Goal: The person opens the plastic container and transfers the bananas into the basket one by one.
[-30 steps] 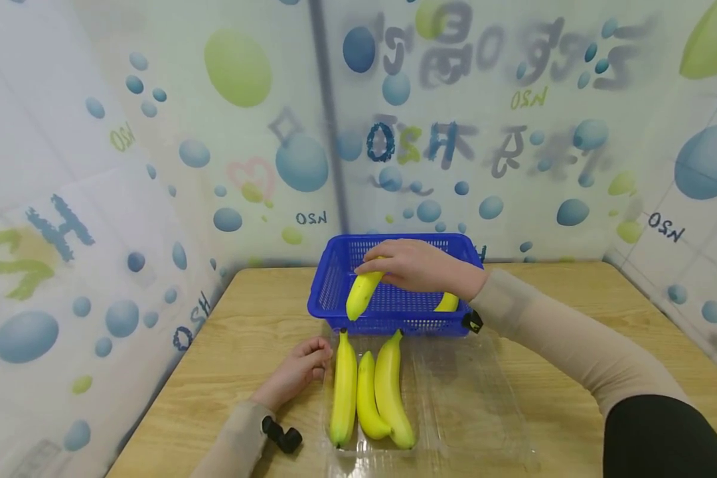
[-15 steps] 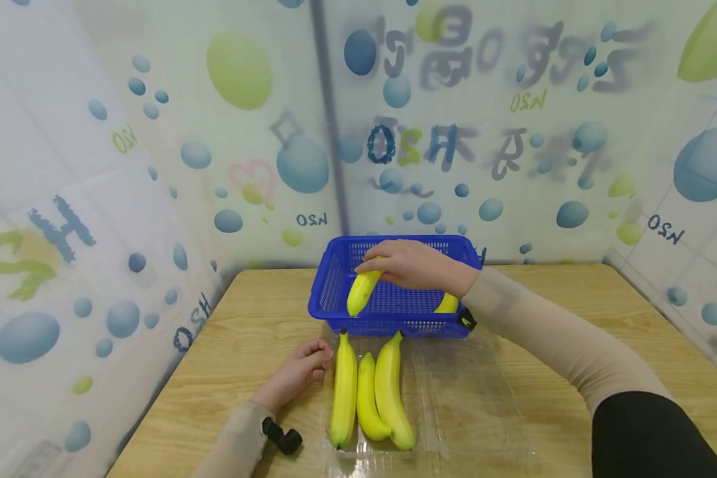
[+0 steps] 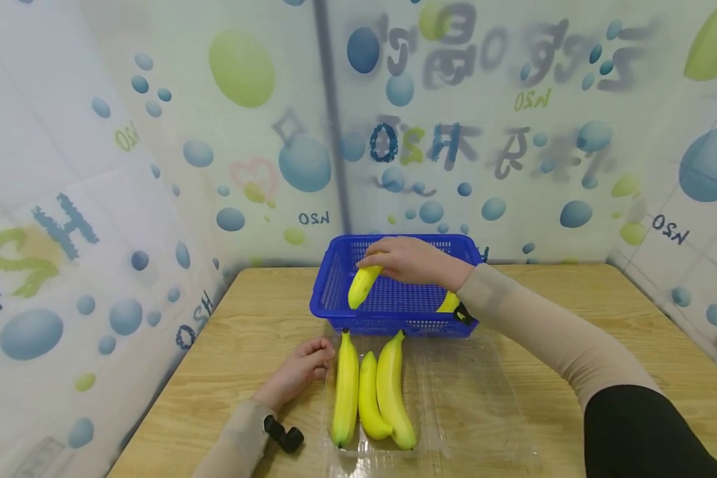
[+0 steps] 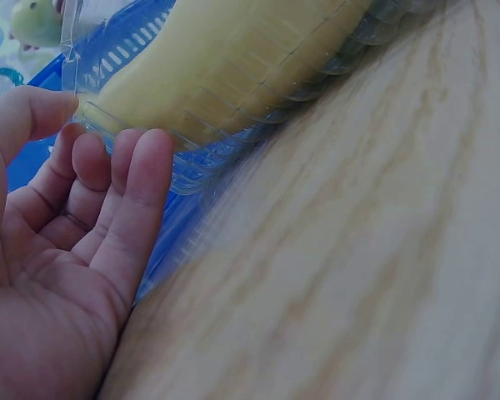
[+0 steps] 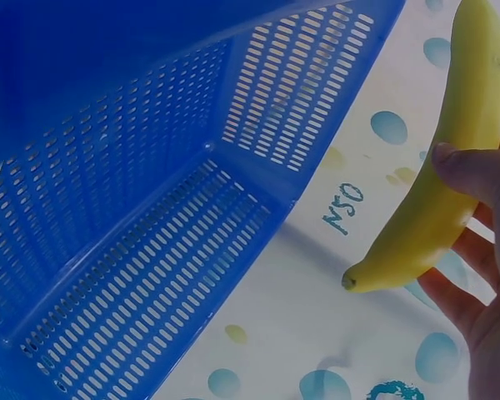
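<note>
My right hand (image 3: 415, 259) grips a yellow banana (image 3: 363, 289) above the blue basket (image 3: 334, 317). In the right wrist view the thumb presses one side of that banana (image 5: 458, 167) and the fingers lie behind it. Another banana (image 3: 449, 303) lies inside the basket at the right, mostly hidden by my wrist. In front of the basket, three bananas (image 3: 345, 392) lie side by side in the left half of a clear plastic clamshell box (image 3: 478, 405). My left hand (image 3: 301, 368) is at the box's left edge; in the left wrist view its thumb and forefinger pinch the rim.
The wooden table (image 3: 215, 392) carries everything, with the basket behind the box. A patterned curtain (image 3: 257, 146) closes off the back and sides. A black wrist camera (image 3: 283, 435) is strapped to the left forearm.
The banana in my right hand has risen very slightly over the basket, and the right forearm has shifted a little to the left. My left hand keeps its place at the box.
</note>
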Demonstrator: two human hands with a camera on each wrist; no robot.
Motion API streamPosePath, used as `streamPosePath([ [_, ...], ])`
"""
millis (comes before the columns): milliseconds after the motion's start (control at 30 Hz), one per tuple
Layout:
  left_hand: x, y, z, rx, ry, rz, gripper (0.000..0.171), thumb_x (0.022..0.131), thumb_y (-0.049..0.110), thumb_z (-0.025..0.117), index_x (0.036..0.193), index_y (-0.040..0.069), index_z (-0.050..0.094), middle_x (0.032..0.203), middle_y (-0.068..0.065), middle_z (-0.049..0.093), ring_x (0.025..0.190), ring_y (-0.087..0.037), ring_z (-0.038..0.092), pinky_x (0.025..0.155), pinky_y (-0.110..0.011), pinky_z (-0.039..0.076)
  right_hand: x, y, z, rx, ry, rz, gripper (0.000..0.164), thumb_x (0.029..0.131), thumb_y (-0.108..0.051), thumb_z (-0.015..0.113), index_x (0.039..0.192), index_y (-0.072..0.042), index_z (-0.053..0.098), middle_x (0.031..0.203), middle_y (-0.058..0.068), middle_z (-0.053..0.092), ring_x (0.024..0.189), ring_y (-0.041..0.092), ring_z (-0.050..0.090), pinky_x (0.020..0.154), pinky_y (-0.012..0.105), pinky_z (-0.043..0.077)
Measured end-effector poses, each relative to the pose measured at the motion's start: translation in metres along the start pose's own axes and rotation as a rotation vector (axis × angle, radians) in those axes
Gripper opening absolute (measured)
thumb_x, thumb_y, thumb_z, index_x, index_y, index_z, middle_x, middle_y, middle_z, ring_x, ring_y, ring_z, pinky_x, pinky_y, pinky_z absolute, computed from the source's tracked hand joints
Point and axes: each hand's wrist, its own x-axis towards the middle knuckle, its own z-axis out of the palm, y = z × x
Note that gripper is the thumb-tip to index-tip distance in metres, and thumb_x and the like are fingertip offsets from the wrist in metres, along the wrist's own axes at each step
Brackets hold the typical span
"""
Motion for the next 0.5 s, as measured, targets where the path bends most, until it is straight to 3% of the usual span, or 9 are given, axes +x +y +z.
streamPosePath([
  [500,0.0,0.0,0.0,0.004,0.001,0.003,0.007,0.099,0.008,0.049,0.093,0.011,0.052,0.083,-0.001,0.048,0.071,-0.011,0.05,0.064,-0.024,0.046,0.008,0.013,0.006,-0.03,-0.026,-0.014,0.039,0.087,-0.005,0.071,0.124,-0.015,0.065,0.117,0.007,0.063,0.107,0.024,0.059,0.091,0.036,0.049],
])
